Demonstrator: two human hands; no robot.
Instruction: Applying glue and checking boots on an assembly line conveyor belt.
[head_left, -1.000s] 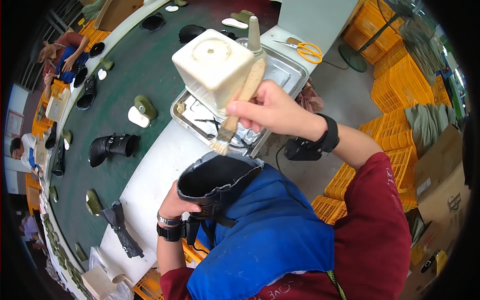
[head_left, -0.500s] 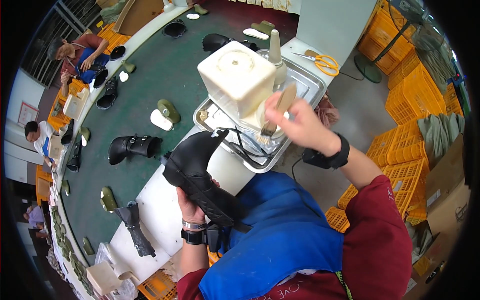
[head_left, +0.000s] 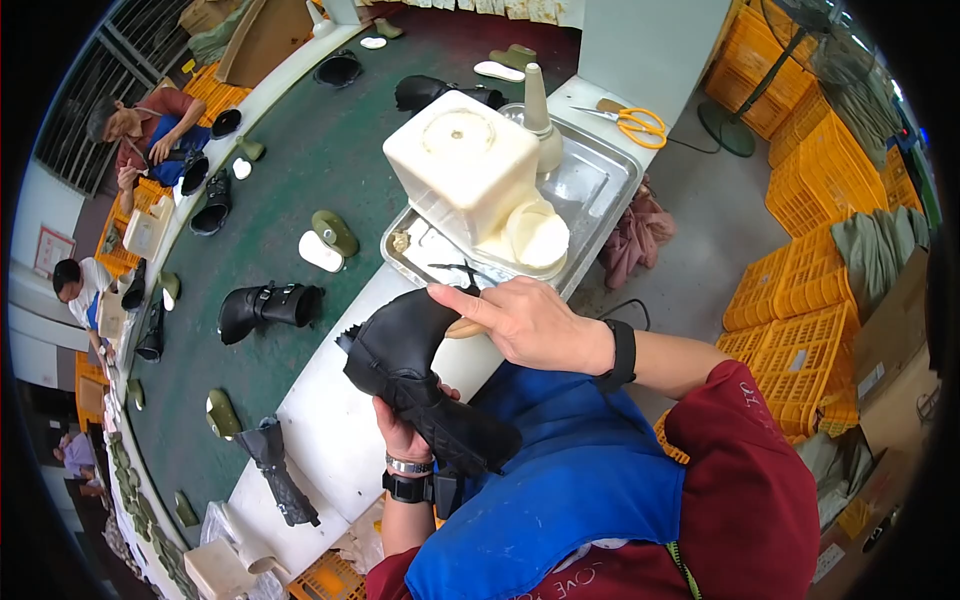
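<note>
A black boot upper (head_left: 400, 350) is tilted above the near edge of the white table, its shaft toward my blue apron. My left hand (head_left: 402, 428) grips it from below, fingers wrapped round the shaft. My right hand (head_left: 530, 318) is closed on a brush (head_left: 466, 328); only a bit of its tan wooden handle shows below the fingers. The brush's bristles are hidden by the boot. My right fingertips are at the boot's upper end. Just beyond stands a cream block-shaped container (head_left: 465, 165) with a round cup of white liquid (head_left: 540, 238) at its base.
The container and a cone-topped bottle (head_left: 541, 120) stand in a metal tray (head_left: 600, 190). Orange-handled scissors (head_left: 638, 126) lie past it. Boots, including one with buckles (head_left: 268, 308), lie on the green conveyor (head_left: 280, 190). Two co-workers sit at left. Orange crates (head_left: 800, 370) are stacked at right.
My right hand has brought the brush from over the cup down and left to the boot. The boot in my left hand has shifted slightly right and nearer to me.
</note>
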